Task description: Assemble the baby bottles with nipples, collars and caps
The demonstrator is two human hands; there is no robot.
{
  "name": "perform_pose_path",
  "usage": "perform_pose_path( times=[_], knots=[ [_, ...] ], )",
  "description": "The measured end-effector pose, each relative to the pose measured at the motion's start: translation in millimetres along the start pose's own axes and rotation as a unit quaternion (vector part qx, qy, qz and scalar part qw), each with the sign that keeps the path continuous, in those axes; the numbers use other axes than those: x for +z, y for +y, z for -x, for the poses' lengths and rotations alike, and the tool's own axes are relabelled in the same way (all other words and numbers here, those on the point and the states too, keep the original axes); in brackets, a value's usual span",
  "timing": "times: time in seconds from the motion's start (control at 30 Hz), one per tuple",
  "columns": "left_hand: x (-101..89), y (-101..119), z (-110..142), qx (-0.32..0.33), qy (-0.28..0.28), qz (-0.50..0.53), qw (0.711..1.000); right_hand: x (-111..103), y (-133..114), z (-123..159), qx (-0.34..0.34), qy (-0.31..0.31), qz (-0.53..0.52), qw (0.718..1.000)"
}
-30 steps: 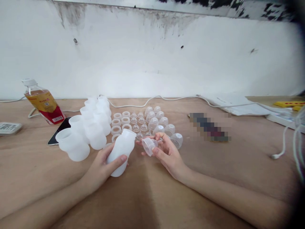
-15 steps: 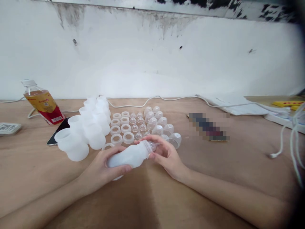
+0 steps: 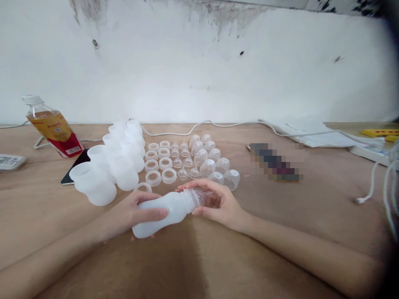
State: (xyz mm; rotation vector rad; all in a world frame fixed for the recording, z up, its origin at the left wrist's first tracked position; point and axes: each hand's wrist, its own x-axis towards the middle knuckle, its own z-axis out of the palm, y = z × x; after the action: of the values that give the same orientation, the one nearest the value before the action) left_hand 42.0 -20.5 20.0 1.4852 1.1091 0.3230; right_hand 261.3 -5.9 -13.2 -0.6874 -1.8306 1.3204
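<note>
The left hand (image 3: 141, 214) is wrapped around a frosted white baby bottle (image 3: 173, 209), its thumb along the near side; the bottle lies tilted between the two hands, neck pointing toward the right hand (image 3: 220, 203). The right hand curls around a clear teat (image 3: 203, 195) in its screw collar (image 3: 195, 197), which meets the bottle's mouth; whether the threads have caught, I cannot tell. A loose collar ring (image 3: 142, 185) lies just beyond the left hand's fingers. Farther out from that hand, to its left, stand upright bottles (image 3: 93, 187) in two rows, with a smartphone (image 3: 75, 168) and a tea-coloured drink bottle (image 3: 60, 128) outside them. Straight beyond both hands, on the wooden tabletop (image 3: 249, 265), are rows of collar rings (image 3: 151, 168) and teats (image 3: 187, 162), then clear dome caps (image 3: 207, 167) just past the right hand. Beyond its right side lies a pixelated oblong item (image 3: 274, 162).
</note>
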Motion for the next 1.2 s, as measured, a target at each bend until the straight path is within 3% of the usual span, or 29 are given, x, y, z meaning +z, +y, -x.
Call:
perform_pose_path(
  times=[0.07,0.17,0.23,0.27,0.33,0.4,0.53,0.67,0.8,0.93,1.07,1.2],
  knots=[
    [1.8,-4.6,2.0,0.113,0.084,-0.157,0.977,0.8,2.9,-0.1,0.010,0.026,0.018,0.999],
    [5.3,-16.5,3.5,0.284,0.184,-0.351,0.873,3.7,5.4,0.7,0.023,0.050,0.047,0.997],
    [7.6,-25.6,2.5,0.349,0.218,-0.413,0.812,5.6,4.5,1.8,0.049,0.034,0.048,0.997],
    [8.5,-29.5,1.4,0.365,0.230,-0.424,0.796,6.1,3.2,2.5,0.057,0.022,0.054,0.997],
    [9.7,-35.2,-1.5,0.362,0.242,-0.413,0.800,6.1,-0.4,3.8,0.050,0.008,0.088,0.995],
    [9.6,-37.2,-4.5,0.341,0.259,-0.371,0.824,5.2,-4.1,4.8,0.000,0.013,0.119,0.993],
    [6.7,-34.4,-8.4,0.290,0.296,-0.307,0.857,3.0,-6.8,3.7,-0.063,-0.016,0.098,0.993],
    [4.0,-33.5,-9.0,0.272,0.269,-0.314,0.869,1.4,-3.7,-0.9,-0.030,0.024,0.120,0.992],
    [4.5,-37.9,-8.9,0.320,0.252,-0.343,0.846,1.4,-0.3,-2.4,0.024,0.052,0.141,0.988],
    [5.8,-39.9,-8.9,0.341,0.239,-0.362,0.834,1.1,-2.2,-1.7,0.059,0.028,0.144,0.987],
    [5.0,-35.8,-8.9,0.307,0.242,-0.342,0.854,-4.8,-6.5,-4.1,-0.030,0.011,0.251,0.967],
    [4.4,-33.1,-8.9,0.287,0.236,-0.326,0.870,-10.5,-5.9,-6.0,-0.111,-0.031,0.290,0.950]
  ],
)
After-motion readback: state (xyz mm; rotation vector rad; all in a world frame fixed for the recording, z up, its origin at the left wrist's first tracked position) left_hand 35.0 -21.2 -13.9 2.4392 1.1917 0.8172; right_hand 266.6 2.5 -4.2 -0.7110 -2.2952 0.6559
